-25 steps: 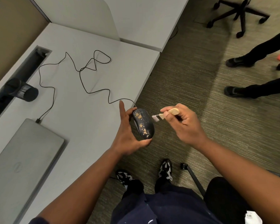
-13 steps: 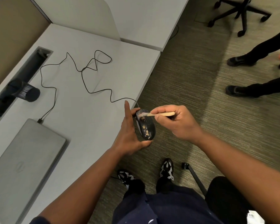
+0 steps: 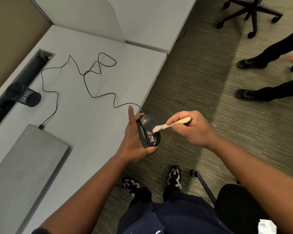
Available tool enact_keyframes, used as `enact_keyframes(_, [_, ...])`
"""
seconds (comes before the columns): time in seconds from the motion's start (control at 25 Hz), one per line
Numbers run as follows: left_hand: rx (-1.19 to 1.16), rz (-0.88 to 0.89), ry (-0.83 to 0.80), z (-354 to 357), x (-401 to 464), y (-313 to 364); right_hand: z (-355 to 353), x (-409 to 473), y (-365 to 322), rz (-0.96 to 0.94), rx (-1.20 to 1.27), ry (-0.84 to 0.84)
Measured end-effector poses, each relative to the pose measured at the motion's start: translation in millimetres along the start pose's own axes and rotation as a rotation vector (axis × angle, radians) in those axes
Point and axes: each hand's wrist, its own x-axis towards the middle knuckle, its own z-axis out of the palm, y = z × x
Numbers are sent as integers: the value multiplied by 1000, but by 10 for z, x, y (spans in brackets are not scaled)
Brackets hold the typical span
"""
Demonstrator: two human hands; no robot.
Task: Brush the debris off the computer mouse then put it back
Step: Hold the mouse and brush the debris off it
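The computer mouse was held just off the desk edge, over the carpet, cradled upright in the left hand — thumb hooked under its lower end, index finger stretched straight up along its far side. Whether the remaining fingers were wrapped behind it could not be told. Tan debris was seen in two patches: one above the point of brush contact, near the buttons, and a larger one below it, toward the thumb.

The brush was pinched by its pale wooden handle in the closed right hand, bristles laid on the mouse's back between the two patches.

The stroke would best be made lightly and away from the holding palm (so crumbs fall to the floor, not onto the desk), with the mouse tilted outward and kept steady. Short repeated sweeps would probably be needed — the flecks looked stuck rather than loose. The cord trailed slack across the desk.
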Motion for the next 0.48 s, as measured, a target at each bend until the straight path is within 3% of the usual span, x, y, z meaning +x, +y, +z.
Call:
enact_keyframes(0.24, [30, -10, -10, -7, -4, -6, -49, -1, 44, -1, -1, 87])
enact_keyframes(0.48, [25, -35, -24, 3, 18, -32, 123, -38, 4, 52, 323, 98])
